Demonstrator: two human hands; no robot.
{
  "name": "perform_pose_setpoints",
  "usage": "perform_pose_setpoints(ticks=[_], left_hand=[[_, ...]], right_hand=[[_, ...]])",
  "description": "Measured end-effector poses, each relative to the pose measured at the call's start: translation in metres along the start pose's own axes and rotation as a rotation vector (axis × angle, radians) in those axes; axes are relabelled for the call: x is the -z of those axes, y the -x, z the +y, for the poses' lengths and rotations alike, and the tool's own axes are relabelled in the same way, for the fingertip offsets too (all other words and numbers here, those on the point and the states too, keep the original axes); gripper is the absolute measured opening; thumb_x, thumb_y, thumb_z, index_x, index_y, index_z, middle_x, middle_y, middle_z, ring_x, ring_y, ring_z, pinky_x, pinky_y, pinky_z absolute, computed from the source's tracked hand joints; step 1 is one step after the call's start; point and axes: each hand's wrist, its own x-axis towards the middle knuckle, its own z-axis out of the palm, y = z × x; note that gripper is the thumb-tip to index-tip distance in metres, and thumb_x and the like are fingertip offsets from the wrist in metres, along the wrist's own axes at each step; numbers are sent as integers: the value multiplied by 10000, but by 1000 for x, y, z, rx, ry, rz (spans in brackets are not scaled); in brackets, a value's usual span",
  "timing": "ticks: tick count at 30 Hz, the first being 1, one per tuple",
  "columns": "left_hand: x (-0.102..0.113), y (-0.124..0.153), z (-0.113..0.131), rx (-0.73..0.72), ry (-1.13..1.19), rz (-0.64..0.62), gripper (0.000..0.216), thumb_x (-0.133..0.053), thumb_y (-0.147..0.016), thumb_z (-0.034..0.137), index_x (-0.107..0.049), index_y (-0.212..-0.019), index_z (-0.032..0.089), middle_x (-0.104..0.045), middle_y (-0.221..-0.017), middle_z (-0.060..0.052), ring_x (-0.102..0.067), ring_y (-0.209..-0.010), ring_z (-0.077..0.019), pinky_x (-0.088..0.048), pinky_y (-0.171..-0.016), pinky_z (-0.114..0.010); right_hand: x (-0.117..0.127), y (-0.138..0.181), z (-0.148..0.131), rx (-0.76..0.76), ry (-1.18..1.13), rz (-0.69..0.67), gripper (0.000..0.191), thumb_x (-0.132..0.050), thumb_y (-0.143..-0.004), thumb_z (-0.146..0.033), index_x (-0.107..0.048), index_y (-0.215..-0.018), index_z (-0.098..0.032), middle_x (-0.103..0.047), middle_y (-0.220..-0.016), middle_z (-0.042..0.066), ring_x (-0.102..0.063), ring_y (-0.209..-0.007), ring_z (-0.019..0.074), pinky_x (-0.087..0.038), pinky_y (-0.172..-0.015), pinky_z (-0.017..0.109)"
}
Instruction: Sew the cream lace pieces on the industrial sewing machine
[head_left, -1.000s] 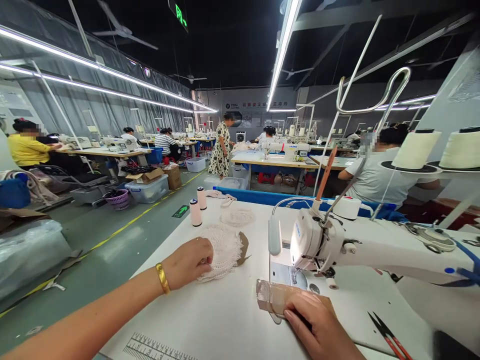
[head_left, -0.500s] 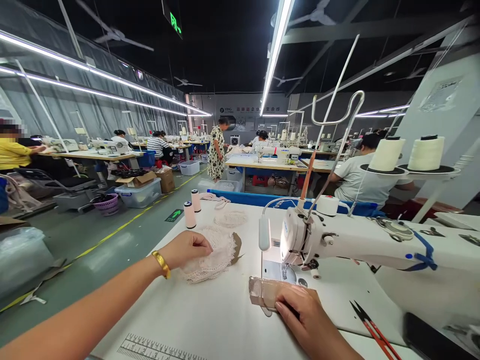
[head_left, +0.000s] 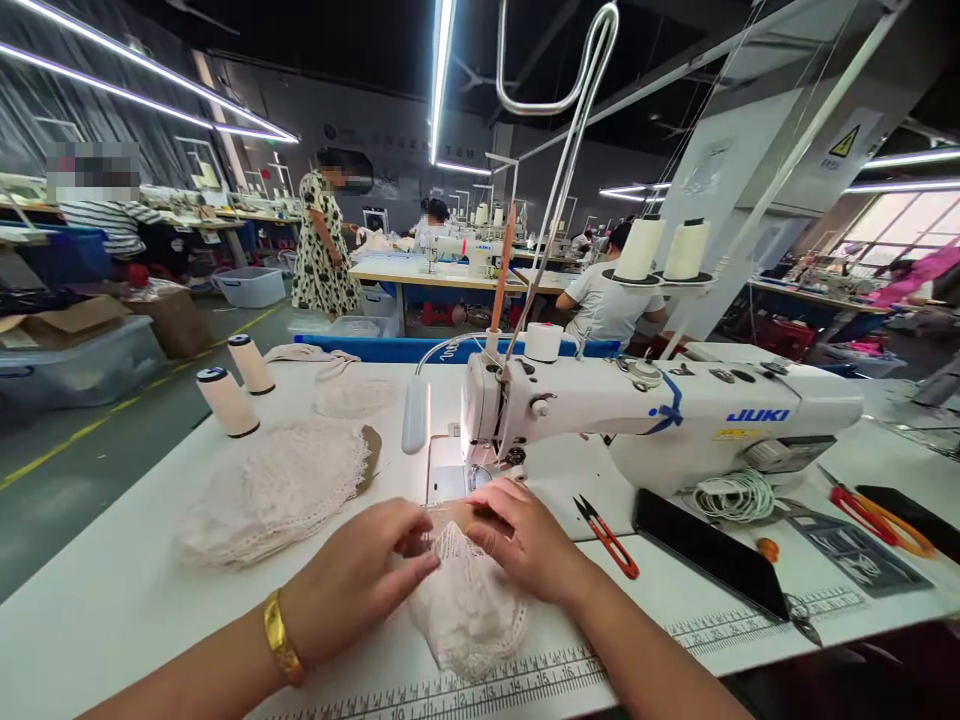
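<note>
Surface: one, white, a ruler scale printed along its near edge. Clock places run from the lace piece.

Sewing machine: one, white, needle head at twelve o'clock, arm reaching toward two.

Pile: pale lace-edged pieces, heaped at ten o'clock; none can be told apart as finished.

Lace piece: one, pale, lying between the hands, point toward the machine, short of the needle. I judge its stitching not begun, with more left in the pile.

Left hand: at nine, fingers curled beside the point; any pinch I cannot tell.

Right hand: at one, fingers bent over a beige piece; their grip is hidden.

Thread spools: two, peach, beyond the pile at ten.

Snips: one, red-handled, at two, untouched.
</note>
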Motion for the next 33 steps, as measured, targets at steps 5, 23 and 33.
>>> perform_pose_setpoints(ticks=[5, 23, 33], left_hand=[[-8, -28, 6, 41, -165, -40, 206, -655, -885, 397, -585, -884, 203, -637, -1030, -80, -577, -935, -260, -432, -812, -364], [-4, -59, -3, -1, 128, -121, 124, -570, -814, 339, -518, -790, 230, -572, -734, 20, -497, -679, -176, -346, -613, -276], [-11, -59, -7, 48, 419, -22, 293, -623, -830, 509, -569, -817, 222, -465, -671, 54, -414, -641, -156, -331, -591, -269]], right_hand=[[-9, 1, 0, 63, 145, -106, 525, -849, -921, -349, -627, -1388, -255, -641, -1264, 77, -546, -1139, 283, -482, -1021, 443], [2, -2, -6, -145, 89, -80, 310, -803, -930, -130, -528, -819, -220, -615, -896, -26, -549, -928, 201, -413, -824, 308], [14, 4, -11, -266, -189, -77, 259, -709, -934, -201, -682, -1182, -271, -708, -1111, 10, -639, -1089, 233, -490, -930, 335]])
